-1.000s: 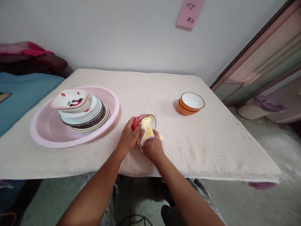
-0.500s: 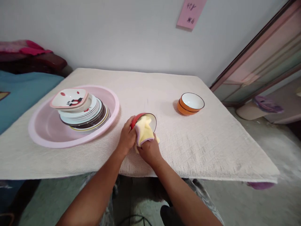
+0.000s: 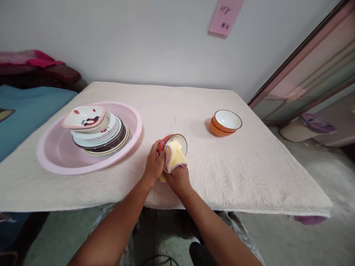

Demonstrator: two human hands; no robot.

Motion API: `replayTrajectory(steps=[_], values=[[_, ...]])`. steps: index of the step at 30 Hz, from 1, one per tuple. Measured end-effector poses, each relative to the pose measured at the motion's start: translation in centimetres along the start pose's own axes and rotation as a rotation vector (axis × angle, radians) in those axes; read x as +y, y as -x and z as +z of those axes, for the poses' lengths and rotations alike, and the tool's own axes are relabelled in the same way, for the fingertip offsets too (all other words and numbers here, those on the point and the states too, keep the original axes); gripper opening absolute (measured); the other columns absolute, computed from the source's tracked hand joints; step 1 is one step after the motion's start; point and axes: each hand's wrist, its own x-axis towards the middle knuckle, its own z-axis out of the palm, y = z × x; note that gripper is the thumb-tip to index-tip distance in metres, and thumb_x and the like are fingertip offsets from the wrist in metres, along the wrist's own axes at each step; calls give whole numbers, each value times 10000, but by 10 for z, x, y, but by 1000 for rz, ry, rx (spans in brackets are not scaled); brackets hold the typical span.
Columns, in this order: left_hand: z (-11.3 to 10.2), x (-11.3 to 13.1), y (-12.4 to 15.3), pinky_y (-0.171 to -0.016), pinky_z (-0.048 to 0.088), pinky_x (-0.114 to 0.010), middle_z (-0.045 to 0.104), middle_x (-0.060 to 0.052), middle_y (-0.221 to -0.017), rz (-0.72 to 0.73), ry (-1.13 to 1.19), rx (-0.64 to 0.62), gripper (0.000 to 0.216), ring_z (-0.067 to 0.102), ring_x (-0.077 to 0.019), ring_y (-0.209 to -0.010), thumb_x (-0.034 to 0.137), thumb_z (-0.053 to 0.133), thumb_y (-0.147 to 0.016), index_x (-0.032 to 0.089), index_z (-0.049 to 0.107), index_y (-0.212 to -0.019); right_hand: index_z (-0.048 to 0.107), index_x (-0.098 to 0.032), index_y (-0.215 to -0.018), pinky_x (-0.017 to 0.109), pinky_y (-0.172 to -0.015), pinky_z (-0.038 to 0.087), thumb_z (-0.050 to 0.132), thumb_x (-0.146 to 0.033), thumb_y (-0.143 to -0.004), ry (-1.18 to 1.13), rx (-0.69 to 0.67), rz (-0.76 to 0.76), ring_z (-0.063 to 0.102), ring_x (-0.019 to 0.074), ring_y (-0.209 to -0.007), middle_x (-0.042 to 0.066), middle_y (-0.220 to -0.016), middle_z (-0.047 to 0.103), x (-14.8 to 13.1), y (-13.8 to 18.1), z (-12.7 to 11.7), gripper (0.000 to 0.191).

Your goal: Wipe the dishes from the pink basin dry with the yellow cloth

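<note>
My left hand (image 3: 154, 164) is closed round a small red bowl (image 3: 177, 139) with a white inside, tilted on its side above the table. A yellow cloth (image 3: 173, 157) with a purple edge is pressed into the bowl's mouth, and my right hand (image 3: 179, 178) is closed on that cloth just below the bowl. Both hands are near the table's front edge, at its middle.
A pink basin (image 3: 52, 147) at the left holds a stack of plates (image 3: 101, 136) topped by a square cartoon dish (image 3: 83, 117). Two stacked orange bowls (image 3: 225, 122) stand at the right. The cream tablecloth (image 3: 249, 170) covers the table. A framed pane leans at the far right.
The cloth has shifted round inside the bowl's mouth, and both hands with the bowl have turned slightly. The basin, plates and orange bowls have stayed in place.
</note>
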Motion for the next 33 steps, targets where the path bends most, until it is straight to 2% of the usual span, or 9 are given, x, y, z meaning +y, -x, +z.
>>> replayTrajectory(steps=[5,9,16,20,23,25,28,30,33], values=[[-15,1,-5,-996,380,-379,576,-73,-1231,119,-88,-30,427,522,-223,-1136,360,481,-844,212,515,-1243,631,-185,-1053,487,-959,411,564,-164,-743,159,-86,-228,556,308,-1064,128,-1078,664,10,-9,-9,318],[-19,10,-5,-979,385,-406,582,-95,-1201,105,-180,-33,490,536,-246,-1103,418,530,-818,203,510,-1258,646,-224,-985,485,-981,393,533,-163,-792,207,-75,-190,574,281,-1011,100,-1010,679,18,-11,-9,231],[1,7,2,-924,427,-384,607,-97,-1132,-18,-27,-1,427,567,-230,-1028,410,494,-835,170,526,-1187,606,-177,-1110,403,-873,498,527,-251,-822,-44,24,31,591,267,-1055,125,-1098,658,2,0,2,307],[-5,6,0,-941,417,-350,601,-67,-1175,132,24,-28,375,549,-210,-1072,359,448,-862,200,541,-1189,567,-144,-1179,461,-948,440,552,-221,-781,67,-27,-151,513,313,-1156,154,-1191,611,-3,-6,-6,406],[-15,10,-4,-953,408,-363,606,-73,-1170,152,-59,-37,393,544,-224,-1087,371,454,-858,204,550,-1200,624,-198,-1058,488,-952,408,528,-159,-774,184,-103,-253,561,300,-1030,123,-1043,668,6,-14,-15,302],[-20,12,-5,-953,404,-376,611,-78,-1148,133,-139,-37,421,546,-237,-1078,393,495,-836,206,551,-1208,644,-230,-972,505,-973,374,495,-140,-799,245,-122,-249,573,278,-949,101,-956,679,16,-17,-19,245],[-18,16,-2,-949,404,-382,601,-78,-1155,116,-171,-12,456,536,-243,-1085,379,544,-800,215,532,-1225,642,-237,-975,505,-1012,343,497,-166,-822,238,-60,-237,555,275,-993,88,-988,672,25,-14,-17,223],[-13,17,1,-934,416,-372,594,-72,-1162,88,-112,4,466,536,-236,-1077,352,558,-782,212,518,-1225,633,-217,-1022,476,-990,383,530,-203,-813,168,-3,-207,538,282,-1057,97,-1054,658,24,-10,-12,234],[-2,14,4,-849,457,-345,625,-60,-1037,-14,7,8,367,577,-212,-947,347,513,-802,182,552,-1127,635,-188,-1024,441,-917,451,539,-243,-814,55,43,-95,552,282,-1065,114,-1079,652,13,-3,-6,238]])
